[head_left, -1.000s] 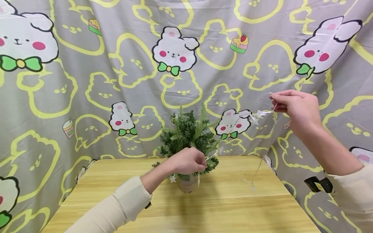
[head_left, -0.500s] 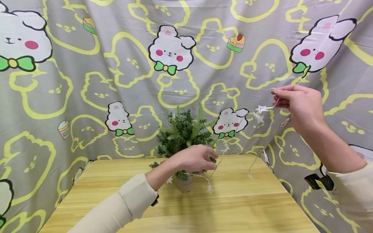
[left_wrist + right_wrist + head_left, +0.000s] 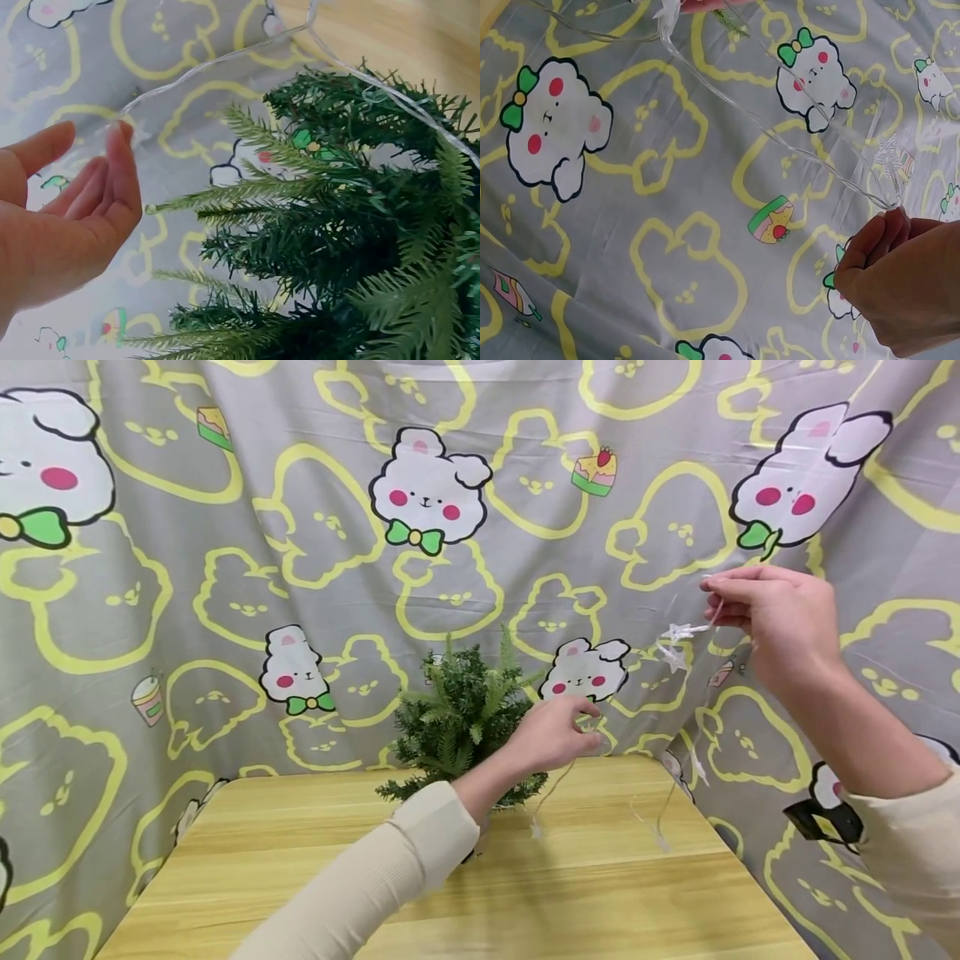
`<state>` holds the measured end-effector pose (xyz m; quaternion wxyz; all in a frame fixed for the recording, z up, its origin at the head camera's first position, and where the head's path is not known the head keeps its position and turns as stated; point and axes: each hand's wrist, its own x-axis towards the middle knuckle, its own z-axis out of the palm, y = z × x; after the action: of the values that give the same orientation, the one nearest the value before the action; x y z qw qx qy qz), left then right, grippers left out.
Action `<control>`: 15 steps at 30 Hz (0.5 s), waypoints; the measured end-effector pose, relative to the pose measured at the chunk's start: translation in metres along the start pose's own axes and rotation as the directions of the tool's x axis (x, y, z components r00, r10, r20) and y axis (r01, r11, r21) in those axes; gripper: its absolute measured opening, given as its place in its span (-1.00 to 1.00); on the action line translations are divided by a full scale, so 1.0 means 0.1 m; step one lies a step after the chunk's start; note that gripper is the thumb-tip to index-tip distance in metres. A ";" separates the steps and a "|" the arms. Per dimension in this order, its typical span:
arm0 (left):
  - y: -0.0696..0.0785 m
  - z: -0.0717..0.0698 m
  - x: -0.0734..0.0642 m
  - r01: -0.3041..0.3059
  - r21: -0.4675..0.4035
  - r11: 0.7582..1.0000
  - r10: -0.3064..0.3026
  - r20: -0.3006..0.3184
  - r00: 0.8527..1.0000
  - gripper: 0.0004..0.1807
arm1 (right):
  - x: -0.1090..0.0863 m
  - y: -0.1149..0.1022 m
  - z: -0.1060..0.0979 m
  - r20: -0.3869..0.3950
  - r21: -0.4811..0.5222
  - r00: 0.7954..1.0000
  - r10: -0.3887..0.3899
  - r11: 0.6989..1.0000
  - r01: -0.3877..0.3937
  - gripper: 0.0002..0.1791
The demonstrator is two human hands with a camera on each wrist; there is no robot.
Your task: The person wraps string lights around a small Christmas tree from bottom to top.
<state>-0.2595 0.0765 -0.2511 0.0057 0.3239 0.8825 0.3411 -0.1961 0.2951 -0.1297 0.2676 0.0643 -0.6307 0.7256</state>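
A small artificial Christmas tree (image 3: 457, 710) stands on the table, its pot mostly hidden behind the left forearm. My left hand (image 3: 555, 731) is just right of the branches, thumb and fingers apart. In the left wrist view, the clear wire of a star string light (image 3: 202, 67) runs from the tree side to the tip of the index finger. Raised at the right, my right hand (image 3: 787, 610) pinches the same wire between thumb and fingertips. Star-shaped lights (image 3: 678, 631) dangle beneath it, and a lower loop with stars hangs toward the table.
The wood-grain table (image 3: 637, 893) extends around the tree. Behind it and at both sides hangs a grey curtain (image 3: 315, 560) printed with rabbits and yellow outlines. A black strapped device (image 3: 821, 818) shows at the right sleeve.
My left hand has let go of the wire near the tree's front, opened its fingers, and moved right and up. The right hand keeps its pinch, rising slightly. The head view has turned slightly right.
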 end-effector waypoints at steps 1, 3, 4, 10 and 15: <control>0.01 0.00 0.02 -0.011 0.009 1.000 0.011 -0.007 1.000 -0.72 | 0.00 0.00 0.00 0.000 0.004 1.000 0.000 1.000 0.000 -0.94; 0.03 0.00 0.05 -0.029 0.019 0.999 0.029 -0.011 1.000 -0.82 | 0.00 0.00 -0.01 -0.001 0.005 1.000 -0.003 1.000 0.003 -0.93; 0.03 0.00 0.06 -0.036 0.023 0.999 0.036 -0.008 0.999 -0.87 | 0.00 0.00 -0.02 -0.001 0.005 1.000 -0.006 1.000 0.006 -0.93; 0.10 -0.09 0.08 -0.058 0.009 0.998 0.058 0.024 0.998 -0.94 | 0.00 0.01 -0.05 0.002 0.009 1.000 -0.010 1.000 0.010 -0.92; 0.18 -0.33 0.09 -0.027 -0.092 0.995 0.028 0.008 1.000 -0.92 | 0.01 0.03 -0.07 0.000 0.007 1.000 -0.003 1.000 0.003 -0.92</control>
<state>-0.2637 0.0725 -0.2131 0.0199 0.3369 0.8612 0.3800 -0.1963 0.3021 -0.1338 0.2683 0.0663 -0.6281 0.7274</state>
